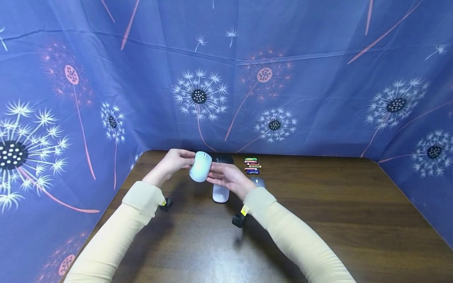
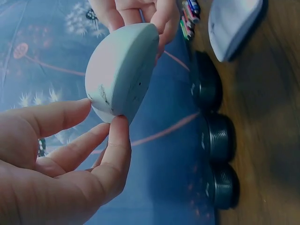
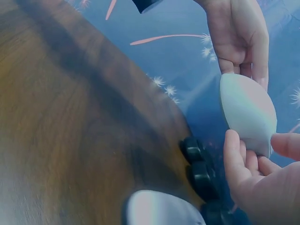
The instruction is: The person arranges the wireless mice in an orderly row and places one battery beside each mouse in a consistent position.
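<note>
A white computer mouse (image 1: 200, 167) is held up above the far left part of the table, between both hands. My left hand (image 1: 174, 162) pinches one end of it with thumb and fingers. At its other end, my right hand (image 1: 230, 177) grips it between thumb and fingertips. Dark scuff marks show on the mouse (image 2: 119, 70) near the left fingertips in the left wrist view. Below the right hand, a second white mouse (image 1: 221, 193) lies on the table, partly hidden. A grey mouse (image 1: 258, 182) sits beyond the right wrist, partly covered by the arm.
Several small coloured batteries (image 1: 252, 171) lie in a column toward the back of the brown wooden table (image 1: 336, 204). Black rounded objects (image 2: 220, 138) stand in a row at the table's back edge. A blue dandelion-patterned cloth (image 1: 311, 98) hangs behind and at both sides.
</note>
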A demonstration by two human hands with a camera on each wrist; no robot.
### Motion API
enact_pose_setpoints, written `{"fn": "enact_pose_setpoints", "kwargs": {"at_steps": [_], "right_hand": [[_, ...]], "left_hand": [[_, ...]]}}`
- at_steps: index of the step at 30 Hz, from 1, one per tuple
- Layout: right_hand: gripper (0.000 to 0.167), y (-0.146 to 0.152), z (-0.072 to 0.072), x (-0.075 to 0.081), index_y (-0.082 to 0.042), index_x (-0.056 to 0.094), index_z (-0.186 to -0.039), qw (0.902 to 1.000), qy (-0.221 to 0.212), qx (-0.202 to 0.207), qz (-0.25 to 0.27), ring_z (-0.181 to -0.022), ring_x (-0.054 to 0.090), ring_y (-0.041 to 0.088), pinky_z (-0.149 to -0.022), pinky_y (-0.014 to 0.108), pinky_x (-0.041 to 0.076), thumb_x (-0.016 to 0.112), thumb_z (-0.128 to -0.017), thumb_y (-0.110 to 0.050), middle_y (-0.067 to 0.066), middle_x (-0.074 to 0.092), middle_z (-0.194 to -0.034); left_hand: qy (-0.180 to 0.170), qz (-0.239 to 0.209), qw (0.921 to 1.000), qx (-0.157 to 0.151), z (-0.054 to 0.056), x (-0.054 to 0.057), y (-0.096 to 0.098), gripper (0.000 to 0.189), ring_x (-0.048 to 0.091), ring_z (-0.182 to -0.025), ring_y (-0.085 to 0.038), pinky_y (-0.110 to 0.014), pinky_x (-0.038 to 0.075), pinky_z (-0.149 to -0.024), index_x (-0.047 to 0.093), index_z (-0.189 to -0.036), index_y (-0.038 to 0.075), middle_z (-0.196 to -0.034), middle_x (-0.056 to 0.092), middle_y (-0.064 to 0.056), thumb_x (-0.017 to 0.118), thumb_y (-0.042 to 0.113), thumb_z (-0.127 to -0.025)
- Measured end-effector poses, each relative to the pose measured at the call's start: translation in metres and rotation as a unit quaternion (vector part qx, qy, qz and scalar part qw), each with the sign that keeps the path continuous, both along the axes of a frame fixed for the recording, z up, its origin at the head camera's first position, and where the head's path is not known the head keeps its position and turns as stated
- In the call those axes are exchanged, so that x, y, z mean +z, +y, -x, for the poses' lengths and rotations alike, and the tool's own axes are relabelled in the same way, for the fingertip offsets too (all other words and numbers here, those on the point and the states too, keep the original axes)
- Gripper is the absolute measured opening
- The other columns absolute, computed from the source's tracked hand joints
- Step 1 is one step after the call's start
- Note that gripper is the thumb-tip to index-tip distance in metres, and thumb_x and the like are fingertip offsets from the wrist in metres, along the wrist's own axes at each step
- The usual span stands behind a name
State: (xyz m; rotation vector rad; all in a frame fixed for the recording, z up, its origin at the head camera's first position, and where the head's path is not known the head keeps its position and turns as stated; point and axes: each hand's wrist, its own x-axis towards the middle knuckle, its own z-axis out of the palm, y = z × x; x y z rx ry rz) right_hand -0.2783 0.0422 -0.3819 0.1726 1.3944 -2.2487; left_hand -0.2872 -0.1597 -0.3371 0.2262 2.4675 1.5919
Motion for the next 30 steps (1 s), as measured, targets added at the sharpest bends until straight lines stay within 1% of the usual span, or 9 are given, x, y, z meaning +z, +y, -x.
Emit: {"fn": "enact_pose_setpoints", "kwargs": {"at_steps": [2, 4, 10, 13, 15, 18, 22, 25, 30], "right_hand": [[0.036, 0.005, 0.000, 0.003, 0.002, 0.051, -0.130, 1.0000, -0.001, -0.007, -0.004, -0.093, 0.062, 0.024, -0.092, 0.043, 0.050, 0.053, -0.095, -0.003, 0.011, 0.061, -0.105], [0.036, 0.011, 0.001, 0.005, 0.002, 0.052, -0.130, 0.9999, -0.002, -0.011, -0.008, -0.090, 0.062, 0.023, -0.091, 0.042, 0.051, 0.054, -0.094, -0.004, 0.010, 0.061, -0.102], [0.040, 0.027, 0.002, 0.014, 0.000, 0.046, -0.134, 0.9998, 0.006, -0.005, -0.020, -0.090, 0.061, 0.021, -0.089, 0.038, 0.052, 0.053, -0.095, -0.006, 0.013, 0.056, -0.111], [0.041, 0.035, 0.002, 0.017, -0.001, 0.043, -0.135, 0.9997, 0.013, 0.002, -0.019, -0.091, 0.061, 0.020, -0.085, 0.036, 0.054, 0.052, -0.096, -0.006, 0.011, 0.055, -0.111], [0.041, 0.041, 0.002, 0.020, -0.001, 0.042, -0.136, 0.9996, 0.018, 0.007, -0.020, -0.091, 0.061, 0.020, -0.084, 0.035, 0.054, 0.051, -0.096, -0.006, 0.010, 0.056, -0.109], [0.042, 0.049, 0.002, 0.025, -0.001, 0.040, -0.137, 0.9991, 0.029, 0.014, -0.026, -0.092, 0.061, 0.020, -0.084, 0.035, 0.054, 0.050, -0.097, -0.007, 0.009, 0.056, -0.109], [0.046, 0.063, -0.001, 0.031, -0.002, 0.035, -0.141, 0.9984, 0.039, 0.020, -0.034, -0.095, 0.060, 0.020, -0.087, 0.035, 0.053, 0.048, -0.097, -0.007, 0.010, 0.053, -0.116], [0.048, 0.074, -0.005, 0.036, -0.003, 0.033, -0.143, 0.9981, 0.041, 0.020, -0.041, -0.096, 0.061, 0.019, -0.088, 0.035, 0.053, 0.048, -0.098, -0.007, 0.011, 0.051, -0.120], [0.050, 0.095, -0.010, 0.045, -0.003, 0.031, -0.144, 0.9968, 0.048, 0.024, -0.059, -0.094, 0.061, 0.017, -0.084, 0.032, 0.054, 0.049, -0.097, -0.009, 0.008, 0.053, -0.115]], "left_hand": [[-0.001, -0.009, 1.0000, 0.000, -0.001, 0.002, 0.005, 0.040, 0.061, -0.108, -0.032, -0.042, 0.050, -0.092, 0.052, -0.127, -0.011, -0.126, 0.055, -0.028, 0.058, 0.004, -0.091], [0.002, -0.014, 0.9999, 0.000, -0.003, 0.005, 0.010, 0.039, 0.061, -0.108, -0.031, -0.041, 0.051, -0.091, 0.052, -0.126, -0.011, -0.126, 0.056, -0.027, 0.059, 0.004, -0.091], [0.017, -0.029, 0.9994, 0.009, -0.006, 0.013, 0.027, 0.038, 0.064, -0.101, -0.028, -0.034, 0.054, -0.085, 0.055, -0.124, -0.009, -0.123, 0.059, -0.025, 0.061, 0.004, -0.089], [0.019, -0.035, 0.9991, 0.012, -0.006, 0.015, 0.035, 0.038, 0.064, -0.101, -0.028, -0.037, 0.054, -0.086, 0.055, -0.124, -0.009, -0.123, 0.059, -0.025, 0.062, 0.003, -0.089], [0.018, -0.042, 0.9989, 0.012, -0.007, 0.017, 0.039, 0.038, 0.064, -0.102, -0.028, -0.040, 0.052, -0.088, 0.055, -0.125, -0.008, -0.123, 0.059, -0.024, 0.061, 0.003, -0.089], [0.015, -0.060, 0.9980, 0.011, -0.006, 0.018, 0.046, 0.038, 0.063, -0.103, -0.028, -0.040, 0.052, -0.088, 0.055, -0.125, -0.007, -0.123, 0.059, -0.023, 0.061, 0.003, -0.089], [0.012, -0.075, 0.9971, 0.009, -0.007, 0.020, 0.056, 0.038, 0.062, -0.104, -0.028, -0.035, 0.054, -0.086, 0.056, -0.125, -0.006, -0.123, 0.060, -0.022, 0.062, 0.003, -0.089], [0.002, -0.080, 0.9968, 0.005, -0.009, 0.022, 0.065, 0.038, 0.062, -0.106, -0.027, -0.037, 0.053, -0.088, 0.057, -0.126, -0.002, -0.122, 0.061, -0.019, 0.063, 0.005, -0.089], [-0.004, -0.095, 0.9954, -0.001, -0.012, 0.024, 0.082, 0.038, 0.062, -0.107, -0.026, -0.037, 0.052, -0.089, 0.057, -0.126, 0.000, -0.119, 0.062, -0.017, 0.063, 0.005, -0.089]]}}
